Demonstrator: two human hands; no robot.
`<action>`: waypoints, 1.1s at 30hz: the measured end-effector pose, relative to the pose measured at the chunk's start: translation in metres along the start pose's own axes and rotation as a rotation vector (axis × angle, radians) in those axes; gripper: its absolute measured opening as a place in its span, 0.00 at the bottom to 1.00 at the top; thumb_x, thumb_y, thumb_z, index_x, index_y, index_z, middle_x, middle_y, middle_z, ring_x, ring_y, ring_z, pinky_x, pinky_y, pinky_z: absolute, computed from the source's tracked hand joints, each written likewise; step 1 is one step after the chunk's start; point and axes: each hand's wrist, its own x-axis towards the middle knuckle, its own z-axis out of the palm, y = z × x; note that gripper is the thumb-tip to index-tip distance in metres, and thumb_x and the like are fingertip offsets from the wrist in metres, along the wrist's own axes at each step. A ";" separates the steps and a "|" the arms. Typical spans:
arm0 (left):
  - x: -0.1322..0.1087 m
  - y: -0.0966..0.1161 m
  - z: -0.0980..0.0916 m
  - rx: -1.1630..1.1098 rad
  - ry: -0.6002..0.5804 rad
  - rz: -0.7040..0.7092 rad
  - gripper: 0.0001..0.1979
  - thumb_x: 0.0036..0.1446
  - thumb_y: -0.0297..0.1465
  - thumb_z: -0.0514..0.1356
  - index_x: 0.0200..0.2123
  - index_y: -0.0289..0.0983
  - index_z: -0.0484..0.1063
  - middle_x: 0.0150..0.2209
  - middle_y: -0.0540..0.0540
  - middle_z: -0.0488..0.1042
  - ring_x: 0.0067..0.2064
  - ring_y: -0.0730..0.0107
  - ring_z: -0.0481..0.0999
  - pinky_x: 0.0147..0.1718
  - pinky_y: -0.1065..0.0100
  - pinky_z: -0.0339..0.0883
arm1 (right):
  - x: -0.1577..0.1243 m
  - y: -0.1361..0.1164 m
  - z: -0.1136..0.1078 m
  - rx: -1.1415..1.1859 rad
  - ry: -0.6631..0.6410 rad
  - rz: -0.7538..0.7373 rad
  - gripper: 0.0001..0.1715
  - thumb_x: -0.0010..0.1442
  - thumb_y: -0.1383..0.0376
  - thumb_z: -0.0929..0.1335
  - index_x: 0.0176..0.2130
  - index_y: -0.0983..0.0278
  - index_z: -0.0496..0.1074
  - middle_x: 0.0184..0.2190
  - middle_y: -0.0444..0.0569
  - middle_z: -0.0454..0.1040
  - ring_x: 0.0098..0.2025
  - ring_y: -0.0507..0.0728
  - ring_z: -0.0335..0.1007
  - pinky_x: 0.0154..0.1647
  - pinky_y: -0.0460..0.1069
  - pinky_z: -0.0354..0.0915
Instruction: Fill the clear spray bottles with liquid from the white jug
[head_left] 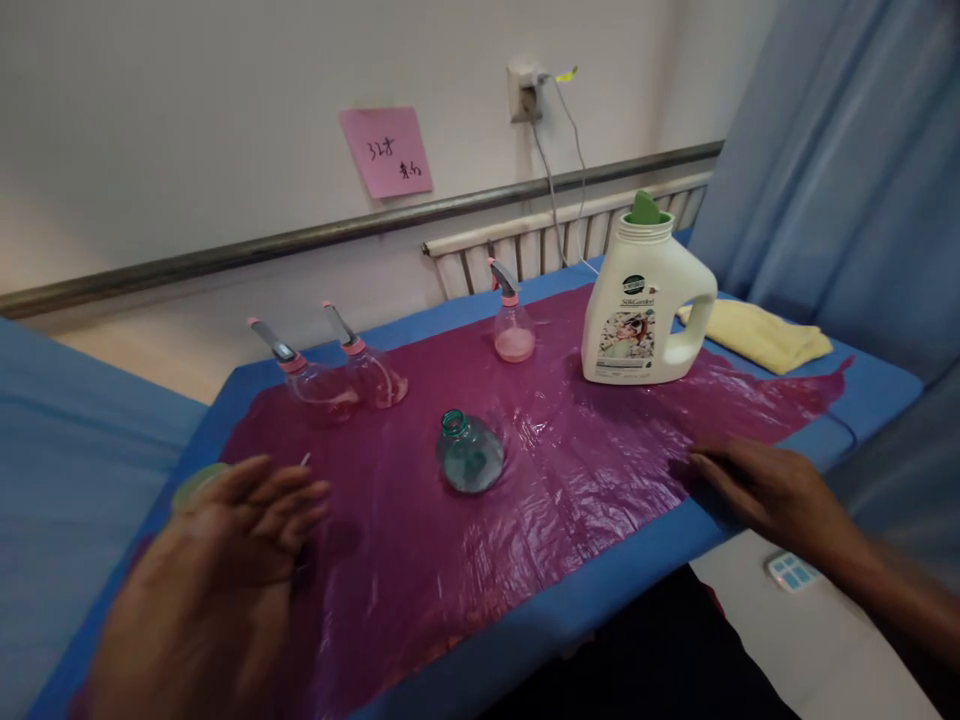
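Observation:
My left hand [217, 580] is raised at the lower left, palm up with fingers apart, holding nothing; it partly covers a round greenish item [196, 487]. On the right, my right hand [765, 490] rests at the edge of the purple plastic sheet [420, 540], fingers bent together; whether they pinch the sheet is unclear. A teal, open-necked bottle [472, 458] stands mid-sheet. Behind it is a spray bottle [514, 335] with pink liquid. Two more spray bottles, one [319, 385] beside the other [375, 372], lean at the left. The large cream jug [637, 310] has a green piece in its mouth.
A folded yellow cloth [765, 335] lies right of the jug on the blue-covered table [877, 385]. Blue curtains hang at both sides. Behind are a wall rail, a pink note [386, 152] and a socket [525, 95] with cables. A power strip [793, 572] is on the floor.

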 end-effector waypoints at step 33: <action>-0.011 -0.092 0.065 0.529 -0.678 0.099 0.48 0.62 0.45 0.77 0.79 0.45 0.62 0.76 0.32 0.72 0.78 0.33 0.72 0.80 0.30 0.59 | 0.191 0.068 0.000 0.146 0.354 0.643 0.04 0.65 0.66 0.72 0.36 0.60 0.73 0.32 0.46 0.76 0.37 0.56 0.69 0.43 0.54 0.62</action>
